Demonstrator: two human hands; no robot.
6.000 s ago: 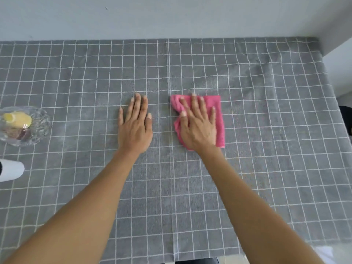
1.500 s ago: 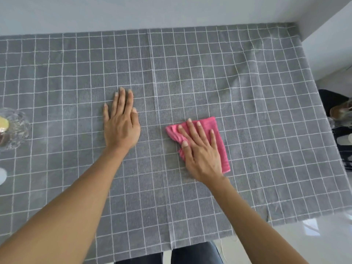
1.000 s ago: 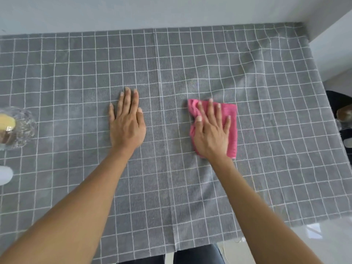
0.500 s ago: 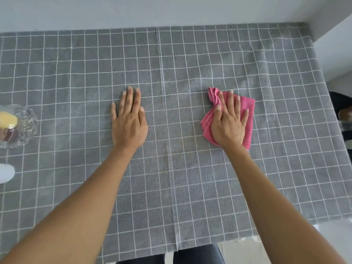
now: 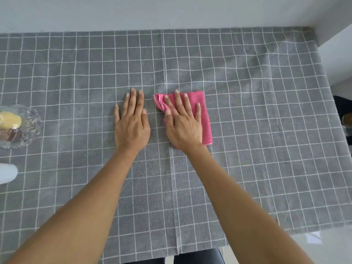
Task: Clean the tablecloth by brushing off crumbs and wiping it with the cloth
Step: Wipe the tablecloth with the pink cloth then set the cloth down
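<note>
A grey tablecloth (image 5: pixel 257 115) with a white grid covers the whole table. A folded pink cloth (image 5: pixel 204 115) lies near its middle, just right of the centre seam. My right hand (image 5: pixel 182 122) presses flat on the pink cloth, fingers spread and pointing away from me. My left hand (image 5: pixel 131 121) lies flat and bare on the tablecloth right beside it, palm down, fingers together. No crumbs show on the fabric.
A clear glass bowl (image 5: pixel 32 128) holding something yellow stands at the left edge. A white rounded object (image 5: pixel 6 175) pokes in below it. A pale wall runs along the table's far side. The table's right and near edges drop to a light floor.
My right hand has slid the pink cloth leftward, from well right of the seam to beside my left hand. My left hand has stayed in place.
</note>
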